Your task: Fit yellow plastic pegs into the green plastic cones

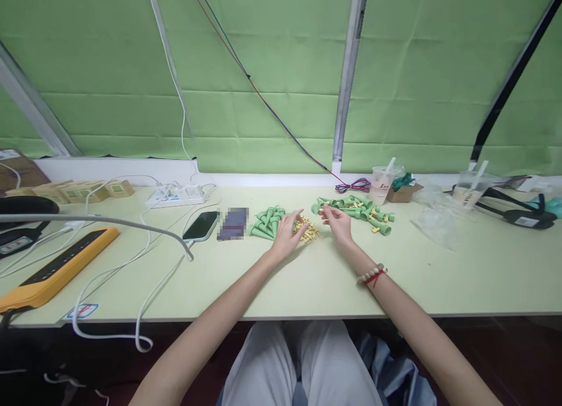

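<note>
My left hand [287, 230] rests on the pale green table [316, 277], fingers spread, touching a small heap of yellow pegs [308, 229]. Just left of it lies a pile of green cone-shaped pieces [264, 222]. My right hand [337, 222] hovers to the right of the yellow pegs, fingers curled; whether it pinches a small piece is too small to tell. Beyond it spreads a second pile of green cones fitted with yellow pegs [357, 210]. A bead bracelet with red thread [372, 274] sits on my right wrist.
A phone [201, 226] and a blurred card [233, 223] lie left of the piles. White power strip [175, 194], cables and an orange device [57, 268] fill the left side. Plastic cups [381, 185], a bag [434, 222] and black straps [518, 210] stand at the right.
</note>
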Demonstrator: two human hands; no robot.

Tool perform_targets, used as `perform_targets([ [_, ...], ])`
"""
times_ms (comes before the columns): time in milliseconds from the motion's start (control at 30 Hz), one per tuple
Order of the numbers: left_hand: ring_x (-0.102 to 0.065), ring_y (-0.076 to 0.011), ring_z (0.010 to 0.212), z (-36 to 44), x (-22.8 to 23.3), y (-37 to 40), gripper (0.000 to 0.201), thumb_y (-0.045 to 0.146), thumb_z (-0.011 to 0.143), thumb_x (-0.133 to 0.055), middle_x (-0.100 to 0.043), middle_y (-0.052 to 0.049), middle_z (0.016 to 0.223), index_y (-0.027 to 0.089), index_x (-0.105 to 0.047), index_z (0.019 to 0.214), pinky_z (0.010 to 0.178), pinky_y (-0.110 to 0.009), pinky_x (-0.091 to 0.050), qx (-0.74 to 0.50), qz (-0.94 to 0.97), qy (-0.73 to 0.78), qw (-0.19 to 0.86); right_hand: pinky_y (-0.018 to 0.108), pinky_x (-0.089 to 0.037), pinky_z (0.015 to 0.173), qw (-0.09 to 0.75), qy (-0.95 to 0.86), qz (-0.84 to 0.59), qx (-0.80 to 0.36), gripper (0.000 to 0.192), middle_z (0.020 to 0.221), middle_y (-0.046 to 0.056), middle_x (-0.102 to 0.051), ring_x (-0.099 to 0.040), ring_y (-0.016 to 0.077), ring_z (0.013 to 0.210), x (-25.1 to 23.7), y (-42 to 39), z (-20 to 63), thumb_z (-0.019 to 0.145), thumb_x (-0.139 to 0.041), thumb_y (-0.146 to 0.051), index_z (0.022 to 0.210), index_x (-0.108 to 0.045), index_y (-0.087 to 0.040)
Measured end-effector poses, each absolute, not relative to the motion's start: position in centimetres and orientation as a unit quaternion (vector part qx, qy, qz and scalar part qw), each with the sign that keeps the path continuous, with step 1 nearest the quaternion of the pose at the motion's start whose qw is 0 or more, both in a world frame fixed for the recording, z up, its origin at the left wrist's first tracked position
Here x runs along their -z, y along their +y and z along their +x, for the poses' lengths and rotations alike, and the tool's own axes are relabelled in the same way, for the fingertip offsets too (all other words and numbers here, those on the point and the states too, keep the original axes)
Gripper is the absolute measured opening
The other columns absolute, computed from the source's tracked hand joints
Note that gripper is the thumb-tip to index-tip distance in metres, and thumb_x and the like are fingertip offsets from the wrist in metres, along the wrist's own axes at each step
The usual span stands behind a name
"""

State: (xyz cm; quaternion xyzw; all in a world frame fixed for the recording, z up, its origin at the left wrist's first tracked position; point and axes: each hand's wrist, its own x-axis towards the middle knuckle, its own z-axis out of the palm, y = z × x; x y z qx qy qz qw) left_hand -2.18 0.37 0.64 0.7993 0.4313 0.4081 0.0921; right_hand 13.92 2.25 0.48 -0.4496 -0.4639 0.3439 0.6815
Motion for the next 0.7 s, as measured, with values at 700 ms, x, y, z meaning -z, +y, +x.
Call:
perform_targets([
  [700, -0.058, -0.0143, 0.060, -1.4, -0.7, 0.6, 0.046, 0.040, 0.068, -0.048, -0.059, -0.008, 0.084, 0.015, -0.054, 0.106, 0.047, -0.023, -0.039, -0.459, 0.603, 0.215, 0.616, 0.025, -0.046, 0.056, 0.611, -0.629, -0.342, -0.336, 0.031, 0.077, 0.005, -0.063, -0.060, 0.0162, 0.070, -0.2, 1.7, 13.1, 0.067, -0.064, -0.046, 0.077, -0.059, -0.017],
])
